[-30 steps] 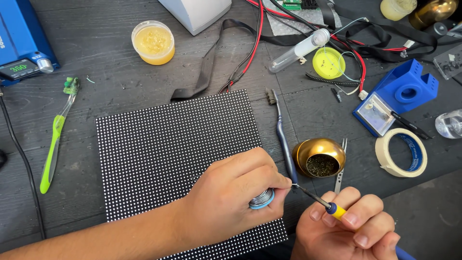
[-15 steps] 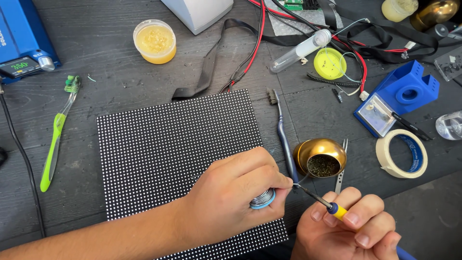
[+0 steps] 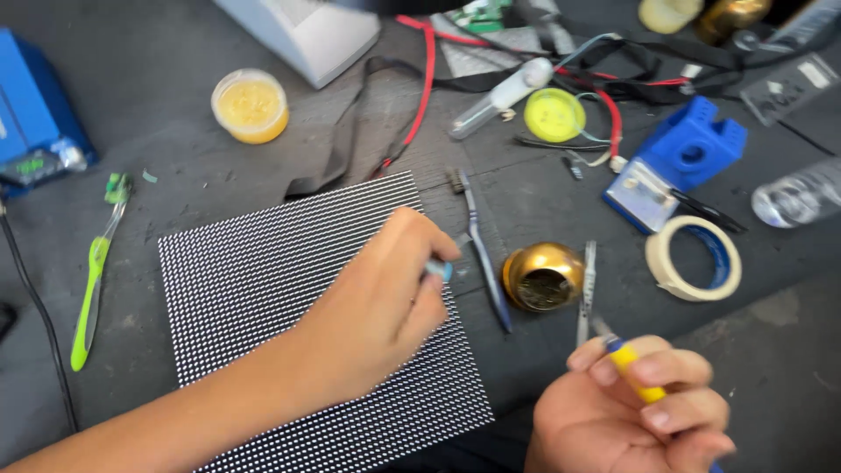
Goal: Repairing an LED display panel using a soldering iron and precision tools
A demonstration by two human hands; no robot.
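The left hand (image 3: pixel 385 298) pinches a small blue spool (image 3: pixel 438 270) over the dotted panel (image 3: pixel 263 289). The right hand (image 3: pixel 639 412), near right, grips a yellow-handled iron (image 3: pixel 632 368) near the gold cup (image 3: pixel 543 276).

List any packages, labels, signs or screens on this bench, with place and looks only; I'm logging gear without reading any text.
Blue device: far left edge, boxy, with a small greenish lit screen on its front.
Dotted panel: flat black rectangle with white dots, centre, under the left hand.
Clear packet: top right, flat, with a small white label.
Yellow tub: top left, round, no label seen.
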